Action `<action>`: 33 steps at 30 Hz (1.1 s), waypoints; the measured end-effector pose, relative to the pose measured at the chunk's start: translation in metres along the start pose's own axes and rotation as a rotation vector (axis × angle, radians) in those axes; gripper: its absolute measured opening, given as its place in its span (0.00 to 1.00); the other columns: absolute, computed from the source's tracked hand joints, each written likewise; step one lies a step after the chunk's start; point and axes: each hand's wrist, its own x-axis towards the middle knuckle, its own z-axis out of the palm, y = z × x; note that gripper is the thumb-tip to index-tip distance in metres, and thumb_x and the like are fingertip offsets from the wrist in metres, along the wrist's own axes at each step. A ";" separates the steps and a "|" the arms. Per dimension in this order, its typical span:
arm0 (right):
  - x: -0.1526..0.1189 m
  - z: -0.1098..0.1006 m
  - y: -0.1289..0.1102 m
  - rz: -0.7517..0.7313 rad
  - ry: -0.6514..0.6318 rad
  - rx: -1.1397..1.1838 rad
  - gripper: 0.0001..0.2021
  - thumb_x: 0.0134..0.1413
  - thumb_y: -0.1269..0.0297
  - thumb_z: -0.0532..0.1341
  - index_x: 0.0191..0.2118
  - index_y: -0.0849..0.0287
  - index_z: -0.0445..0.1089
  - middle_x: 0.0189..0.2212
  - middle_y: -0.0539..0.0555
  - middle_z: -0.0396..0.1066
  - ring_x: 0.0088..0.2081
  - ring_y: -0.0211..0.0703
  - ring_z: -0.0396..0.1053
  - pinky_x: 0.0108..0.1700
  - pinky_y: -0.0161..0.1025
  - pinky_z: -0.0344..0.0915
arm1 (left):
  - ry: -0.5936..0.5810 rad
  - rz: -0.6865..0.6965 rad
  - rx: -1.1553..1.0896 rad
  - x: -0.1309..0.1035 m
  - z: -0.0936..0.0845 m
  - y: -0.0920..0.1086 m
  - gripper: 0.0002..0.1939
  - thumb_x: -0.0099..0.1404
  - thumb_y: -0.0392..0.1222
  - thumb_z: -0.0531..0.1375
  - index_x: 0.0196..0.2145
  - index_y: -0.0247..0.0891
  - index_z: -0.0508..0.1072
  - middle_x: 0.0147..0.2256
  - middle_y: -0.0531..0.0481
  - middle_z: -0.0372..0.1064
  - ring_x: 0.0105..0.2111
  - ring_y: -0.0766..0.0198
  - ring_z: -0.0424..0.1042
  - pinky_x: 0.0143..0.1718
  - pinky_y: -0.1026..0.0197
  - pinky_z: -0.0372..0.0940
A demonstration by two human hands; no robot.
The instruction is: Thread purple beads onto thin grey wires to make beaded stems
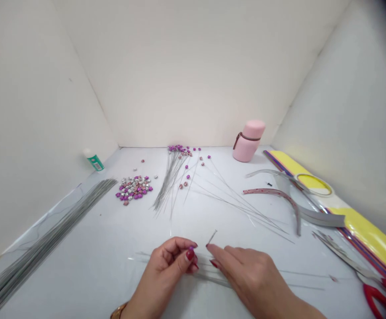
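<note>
Near the front of the table, my left hand (171,263) pinches a small purple folded star (192,249) between thumb and fingers. Just to its right, my right hand (246,270) is closed around a thin metal nail (213,235), one end sticking up past the index finger. Nail and star are apart. Beneath both hands lie several loose thin wires (299,271), partly hidden by the fingers. Farther back, a bunch of wires topped with stars (171,177) lies on the table. Left of that bunch is a pile of purple, silver and pink stars (134,188).
A long bundle of bare wires (46,248) runs along the left side, with a green-and-white glue tube (95,162) behind it. A pink flask (248,141) stands at the back. On the right are paper strips (322,217), a tape roll (314,184), yellow sheets (368,230) and red-handled scissors (375,297).
</note>
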 end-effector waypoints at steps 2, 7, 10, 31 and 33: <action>0.003 -0.003 0.012 0.056 0.031 -0.027 0.11 0.58 0.70 0.48 0.38 0.60 0.67 0.18 0.48 0.64 0.20 0.34 0.63 0.22 0.32 0.52 | 0.132 0.087 -0.022 0.006 -0.012 0.007 0.09 0.56 0.41 0.59 0.34 0.35 0.70 0.24 0.54 0.66 0.25 0.72 0.65 0.30 0.69 0.61; 0.003 -0.011 0.045 0.209 0.034 -0.011 0.12 0.58 0.67 0.47 0.35 0.58 0.68 0.22 0.51 0.66 0.25 0.36 0.64 0.27 0.32 0.56 | 0.383 0.277 -0.101 0.019 -0.040 0.026 0.13 0.57 0.42 0.57 0.41 0.39 0.67 0.29 0.54 0.66 0.28 0.72 0.66 0.35 0.67 0.62; 0.000 -0.008 0.058 0.310 0.020 -0.016 0.12 0.58 0.66 0.47 0.35 0.57 0.68 0.25 0.51 0.67 0.28 0.38 0.65 0.29 0.33 0.58 | 0.375 0.277 -0.015 0.021 -0.045 0.031 0.20 0.57 0.45 0.56 0.48 0.45 0.61 0.38 0.51 0.66 0.34 0.67 0.68 0.36 0.64 0.63; -0.002 0.014 0.049 0.150 -0.182 0.143 0.11 0.56 0.66 0.50 0.43 0.55 0.63 0.40 0.57 0.63 0.42 0.45 0.62 0.40 0.42 0.63 | 0.766 0.522 0.853 0.045 -0.124 0.043 0.09 0.51 0.40 0.56 0.30 0.39 0.73 0.31 0.47 0.69 0.34 0.56 0.65 0.40 0.56 0.55; 0.001 0.014 0.042 0.126 -0.211 0.181 0.10 0.55 0.68 0.50 0.42 0.55 0.64 0.39 0.56 0.63 0.40 0.44 0.63 0.39 0.41 0.63 | 0.743 0.507 0.886 0.044 -0.124 0.044 0.06 0.49 0.40 0.58 0.26 0.39 0.73 0.29 0.47 0.68 0.34 0.54 0.64 0.41 0.56 0.54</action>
